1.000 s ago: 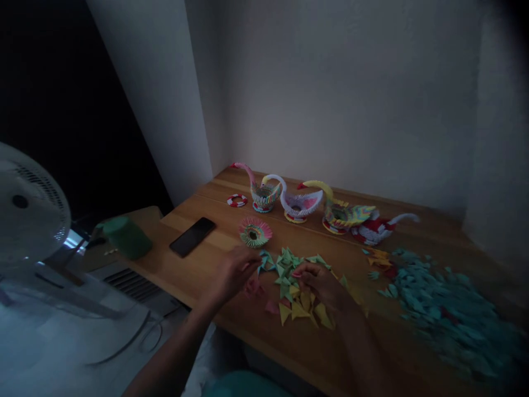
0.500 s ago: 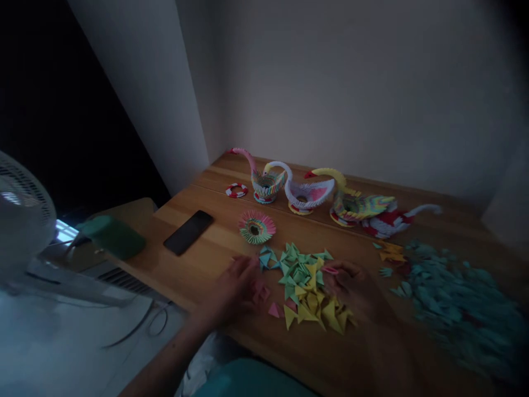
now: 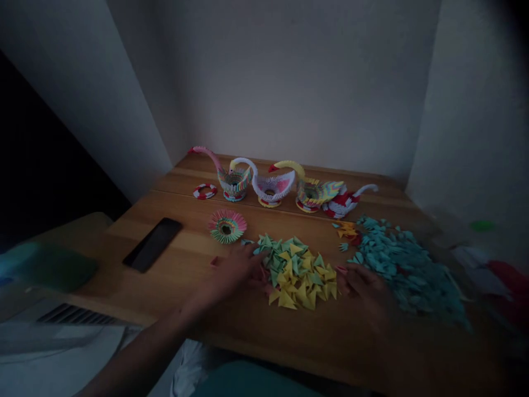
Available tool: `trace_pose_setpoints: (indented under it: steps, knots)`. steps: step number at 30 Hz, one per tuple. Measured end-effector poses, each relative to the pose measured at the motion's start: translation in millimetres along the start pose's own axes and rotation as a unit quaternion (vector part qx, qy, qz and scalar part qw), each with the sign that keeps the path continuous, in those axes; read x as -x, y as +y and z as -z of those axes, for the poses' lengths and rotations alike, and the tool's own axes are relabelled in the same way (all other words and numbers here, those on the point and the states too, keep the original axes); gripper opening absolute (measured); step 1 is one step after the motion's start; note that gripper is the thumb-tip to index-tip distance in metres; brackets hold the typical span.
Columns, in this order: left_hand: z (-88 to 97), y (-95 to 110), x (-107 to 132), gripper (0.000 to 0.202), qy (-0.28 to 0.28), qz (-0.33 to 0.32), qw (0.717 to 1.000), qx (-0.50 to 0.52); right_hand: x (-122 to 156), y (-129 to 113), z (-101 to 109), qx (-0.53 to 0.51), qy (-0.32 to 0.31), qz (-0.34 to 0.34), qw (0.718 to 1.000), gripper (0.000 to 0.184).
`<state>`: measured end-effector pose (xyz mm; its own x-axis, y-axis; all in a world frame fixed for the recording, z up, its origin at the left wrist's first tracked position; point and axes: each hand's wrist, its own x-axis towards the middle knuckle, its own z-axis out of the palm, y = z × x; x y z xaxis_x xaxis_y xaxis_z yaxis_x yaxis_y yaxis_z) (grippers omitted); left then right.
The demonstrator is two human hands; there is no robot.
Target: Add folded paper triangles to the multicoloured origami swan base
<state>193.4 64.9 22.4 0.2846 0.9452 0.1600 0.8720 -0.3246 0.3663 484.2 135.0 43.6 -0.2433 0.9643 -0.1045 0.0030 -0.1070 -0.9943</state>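
Note:
A heap of small green and yellow folded paper triangles (image 3: 298,269) lies on the wooden table (image 3: 173,259). My left hand (image 3: 231,271) rests at the heap's left edge, fingers stretched towards the pieces and over a few pink ones. My right hand (image 3: 366,286) lies at the heap's right edge, fingers loosely curled; the dim, blurred picture hides whether it holds a piece. A round pink and green paper ring (image 3: 227,225) sits just beyond my left hand.
Several paper swans (image 3: 270,187) and a small red and white ring (image 3: 205,191) line the back wall. A large pile of teal triangles (image 3: 400,264) fills the right side. A black phone (image 3: 152,251) lies at the left, a green object (image 3: 49,267) beyond the table edge.
The camera has swung right, so the fan has left the view. My right hand slid from the top of the heap to its right edge. My left hand stayed at the left edge.

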Motion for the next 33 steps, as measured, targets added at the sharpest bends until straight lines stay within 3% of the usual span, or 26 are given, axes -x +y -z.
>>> trace_pose_setpoints:
  steps: [2, 4, 7, 8, 10, 14, 19, 22, 28, 33]
  knots:
    - [15.8, 6.2, -0.6, 0.056, 0.016, 0.0, 0.999, 0.034, -0.2, 0.1, -1.8, 0.0, -0.008, 0.004, 1.0, 0.046]
    - [19.4, 21.5, 1.1, 0.039, -0.011, -0.004, 0.991, 0.13, -1.4, -0.8, -2.5, 0.004, -0.021, 0.004, 1.0, 0.045]
    - [-2.8, 52.2, 3.8, 0.026, -0.149, -0.103, 0.929, 0.322, -2.7, -1.8, -3.2, 0.008, -0.039, 0.005, 0.999, 0.042]
    - [-14.9, 61.1, 3.3, 0.028, -0.2, -0.134, 0.902, 0.358, -2.7, -1.9, -3.5, 0.007, -0.04, 0.01, 0.999, 0.041]
    - [-39.4, 73.2, -1.1, 0.032, -0.241, -0.163, 0.877, 0.382, -2.3, -1.9, -3.6, -0.005, -0.037, 0.021, 0.999, 0.038]
    - [-66.0, 73.9, -18.2, 0.037, -0.207, -0.097, 0.861, 0.455, -5.5, 2.4, 3.4, -0.064, 0.013, 0.05, 0.997, 0.034]
    - [-63.9, 63.5, -31.3, 0.038, -0.194, -0.046, 0.836, 0.511, -17.4, 29.8, 20.6, -0.159, 0.186, 0.054, 0.968, 0.041]
    - [-62.3, 62.7, -32.2, 0.037, -0.187, -0.052, 0.84, 0.506, -20.4, 52.3, 17.2, -0.123, 0.271, 0.04, 0.954, 0.041]
    - [-61.4, 62.9, -35.4, 0.034, -0.162, -0.065, 0.847, 0.502, -37.4, 65.8, -24.6, 0.01, 0.233, 0.034, 0.972, 0.042]
    - [-40.7, 61.1, -39.1, 0.039, -0.172, -0.009, 0.793, 0.584, -53.8, 40.2, -43.6, 0.03, 0.203, 0.102, 0.973, 0.044]
